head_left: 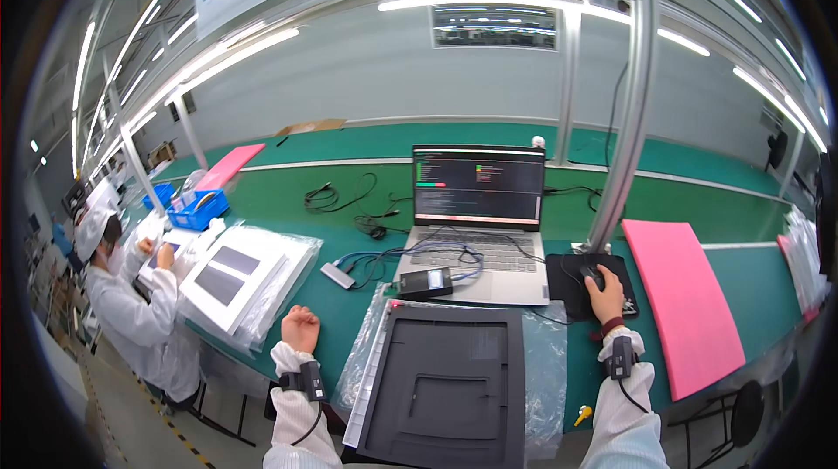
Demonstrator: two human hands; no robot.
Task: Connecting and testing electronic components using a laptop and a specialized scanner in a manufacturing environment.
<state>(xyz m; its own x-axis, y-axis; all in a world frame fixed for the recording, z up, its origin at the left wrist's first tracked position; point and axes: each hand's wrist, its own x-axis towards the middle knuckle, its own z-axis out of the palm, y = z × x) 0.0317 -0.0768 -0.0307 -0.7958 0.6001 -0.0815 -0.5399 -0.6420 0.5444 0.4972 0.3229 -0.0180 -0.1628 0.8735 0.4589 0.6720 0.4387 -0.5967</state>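
Note:
My right hand (604, 294) is wrapped over a black computer mouse (590, 274) on a dark mouse pad (563, 287). My left hand (301, 328) rests at the table's near edge, fingers curled into a loose fist with nothing showing in it. Between my forearms lies a large dark grey flat panel (445, 382), a rectangular recess in its face, on clear plastic wrap (545, 373). Behind it stands an open silver laptop (515, 284), its screen dark with lines of text. A small black device (425, 282) with a lit display and cable sits on the laptop's front left.
A white adapter (337, 275) with cables lies left of the laptop. White panels (234, 273) in plastic wrap are farther left, near a co-worker in white (144, 321) and blue bins (199, 210). Pink foam (685, 308) lies right, beside a metal post (624, 120). A yellow object (583, 416) is near my right forearm.

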